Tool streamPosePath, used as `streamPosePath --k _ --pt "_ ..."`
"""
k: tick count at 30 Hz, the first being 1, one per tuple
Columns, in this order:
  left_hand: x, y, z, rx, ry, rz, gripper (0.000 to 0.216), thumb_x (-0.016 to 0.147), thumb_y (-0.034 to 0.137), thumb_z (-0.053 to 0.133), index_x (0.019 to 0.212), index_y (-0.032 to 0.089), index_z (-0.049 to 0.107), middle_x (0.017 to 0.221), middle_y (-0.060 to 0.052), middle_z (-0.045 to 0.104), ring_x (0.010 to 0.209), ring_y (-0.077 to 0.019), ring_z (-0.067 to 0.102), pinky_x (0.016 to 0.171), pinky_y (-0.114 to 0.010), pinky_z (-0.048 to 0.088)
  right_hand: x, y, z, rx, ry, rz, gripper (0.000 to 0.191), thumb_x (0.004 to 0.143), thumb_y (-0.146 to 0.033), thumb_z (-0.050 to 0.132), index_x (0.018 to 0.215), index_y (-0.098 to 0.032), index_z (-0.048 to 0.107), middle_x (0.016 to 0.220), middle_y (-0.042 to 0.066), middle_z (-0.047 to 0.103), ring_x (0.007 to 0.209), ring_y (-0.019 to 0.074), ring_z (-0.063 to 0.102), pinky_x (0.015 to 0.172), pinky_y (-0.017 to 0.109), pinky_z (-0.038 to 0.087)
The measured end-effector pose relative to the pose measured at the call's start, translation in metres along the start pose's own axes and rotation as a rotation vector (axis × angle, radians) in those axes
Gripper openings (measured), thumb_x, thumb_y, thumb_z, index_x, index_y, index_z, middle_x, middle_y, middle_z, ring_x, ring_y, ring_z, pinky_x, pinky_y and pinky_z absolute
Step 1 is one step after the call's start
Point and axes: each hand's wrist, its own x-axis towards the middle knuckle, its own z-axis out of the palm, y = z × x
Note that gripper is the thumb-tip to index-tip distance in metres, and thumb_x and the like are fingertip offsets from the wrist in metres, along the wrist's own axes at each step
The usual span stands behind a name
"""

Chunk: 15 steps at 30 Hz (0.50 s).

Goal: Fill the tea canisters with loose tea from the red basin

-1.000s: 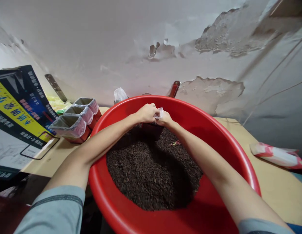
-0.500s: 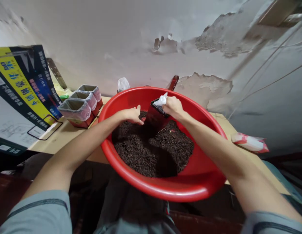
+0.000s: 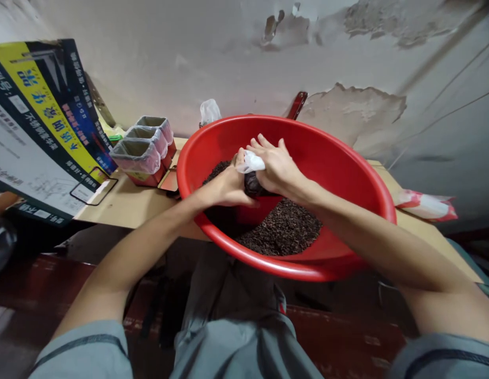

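A large red plastic tub (image 3: 362, 184) in front of me holds a heap of small dark seeds or grains (image 3: 286, 231). Inside it, my two hands press from either side on a red box (image 3: 255, 210) lined with a clear plastic bag (image 3: 251, 161). Dark grains show at the box's mouth. My left hand (image 3: 230, 184) is wrapped round the left side, its thumb stretched across the front. On the right side lies my right hand (image 3: 278, 163), palm against the bag's edge and fingers spread upward. Much of the box is hidden by my hands.
Left of the tub, several red boxes with bag liners (image 3: 139, 152) stand in a row on the wooden table (image 3: 129, 208). A large printed carton (image 3: 42, 131) stands further left. A red-and-white packet (image 3: 428, 205) lies at right. Behind is a peeling wall (image 3: 228, 58).
The box, tilted in my right hand before, now looks more upright with dark grains at its mouth. My left hand has come from the heap onto it. The view has shifted.
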Motion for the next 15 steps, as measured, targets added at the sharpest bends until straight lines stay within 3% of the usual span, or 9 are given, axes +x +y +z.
streamPosePath --k 2,4,6,9,11,15 --pt "0.001 -0.01 -0.02 -0.134 -0.079 0.002 0.108 0.054 0.032 0.095 0.15 0.016 0.05 0.144 -0.018 0.06 0.144 -0.0432 0.046 0.122 -0.053 0.034 0.0 0.002 -0.004 0.077 -0.03 -0.201 0.067 0.082 -0.02 0.051 0.149 -0.02 0.055 0.165 0.013 0.041 0.155 0.0371 0.03 0.12 0.071 0.021" --pt "0.005 -0.017 -0.038 -0.263 -0.209 -0.061 0.093 0.052 0.027 0.095 0.138 0.02 0.063 0.127 -0.011 0.071 0.13 -0.0391 0.06 0.11 -0.048 0.048 0.0 0.001 -0.015 0.19 -0.14 -0.382 0.065 0.087 -0.025 0.052 0.152 -0.024 0.053 0.166 0.011 0.039 0.154 0.0347 0.032 0.12 0.065 0.026" --pt "0.011 -0.024 -0.051 -0.342 -0.312 -0.143 0.071 0.052 0.021 0.092 0.12 0.022 0.074 0.109 -0.007 0.077 0.112 -0.0349 0.069 0.096 -0.043 0.056 -0.001 -0.004 -0.029 0.316 -0.245 -0.507 0.066 0.09 -0.03 0.053 0.155 -0.024 0.049 0.158 0.013 0.05 0.144 0.0317 0.048 0.113 0.052 0.041" --pt "0.02 -0.035 -0.06 -0.366 -0.374 -0.228 0.038 0.058 0.015 0.085 0.096 0.019 0.08 0.096 -0.006 0.079 0.097 -0.0301 0.073 0.084 -0.038 0.059 -0.006 -0.013 -0.045 0.402 -0.337 -0.535 0.071 0.089 -0.027 0.053 0.158 -0.017 0.044 0.128 0.012 0.073 0.107 0.0234 0.069 0.09 0.034 0.053" --pt "0.022 -0.041 -0.062 -0.299 -0.289 -0.283 0.027 0.064 0.013 0.08 0.091 0.018 0.079 0.098 -0.007 0.079 0.097 -0.0277 0.073 0.083 -0.036 0.058 -0.009 -0.018 -0.05 0.317 -0.358 -0.451 0.071 0.085 -0.021 0.053 0.155 -0.017 0.048 0.112 0.009 0.078 0.088 0.0195 0.069 0.079 0.029 0.053" --pt "0.007 -0.033 -0.059 -0.062 0.184 -0.417 0.035 0.08 0.019 0.073 0.115 0.016 0.074 0.106 -0.01 0.077 0.105 -0.0252 0.07 0.092 -0.034 0.055 -0.01 -0.016 -0.047 -0.006 -0.297 -0.193 0.061 0.08 -0.018 0.053 0.14 -0.02 0.064 0.107 0.01 0.078 0.087 0.0234 0.07 0.073 0.032 0.052"
